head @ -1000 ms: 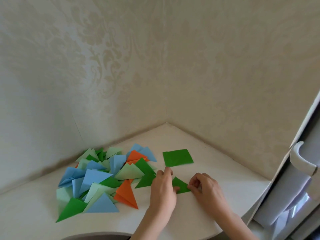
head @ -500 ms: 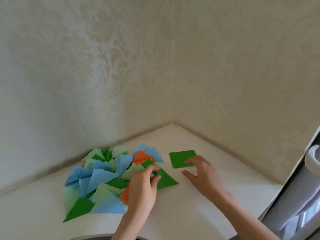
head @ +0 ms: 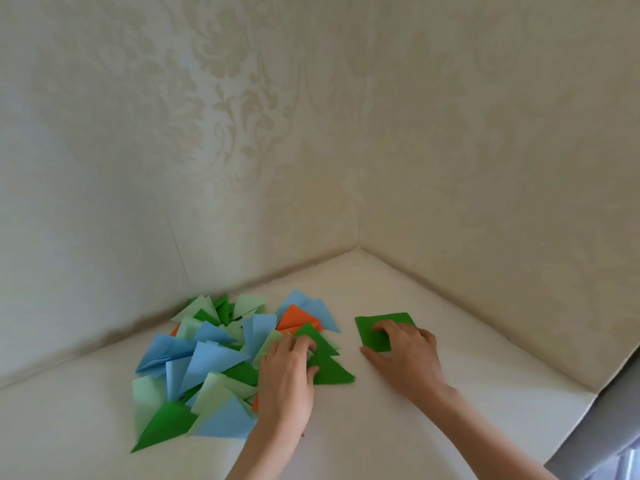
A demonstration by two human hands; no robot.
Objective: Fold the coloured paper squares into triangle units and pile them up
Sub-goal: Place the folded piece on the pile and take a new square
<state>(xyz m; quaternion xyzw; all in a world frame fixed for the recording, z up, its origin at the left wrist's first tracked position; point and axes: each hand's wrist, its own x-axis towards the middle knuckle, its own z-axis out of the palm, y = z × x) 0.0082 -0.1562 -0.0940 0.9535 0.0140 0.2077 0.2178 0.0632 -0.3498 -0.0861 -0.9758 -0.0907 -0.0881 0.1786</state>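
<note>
A loose pile of folded triangle units in blue, pale green, dark green and orange lies at the left of the white tabletop. My left hand rests on the pile's right edge. Its fingers and thumb touch a dark green triangle that lies flat there. To the right, apart from the pile, lies a flat dark green paper square. My right hand has its bent fingertips pressed on this square, and its thumb lies at the square's near corner.
The tabletop sits in a corner between two wallpapered walls. Its right edge drops off beside a grey surface at the far right.
My left hand carried the dark green triangle left and set it at the pile's edge. My right hand let go of it, reached to the green square and bent its fingers onto it.
</note>
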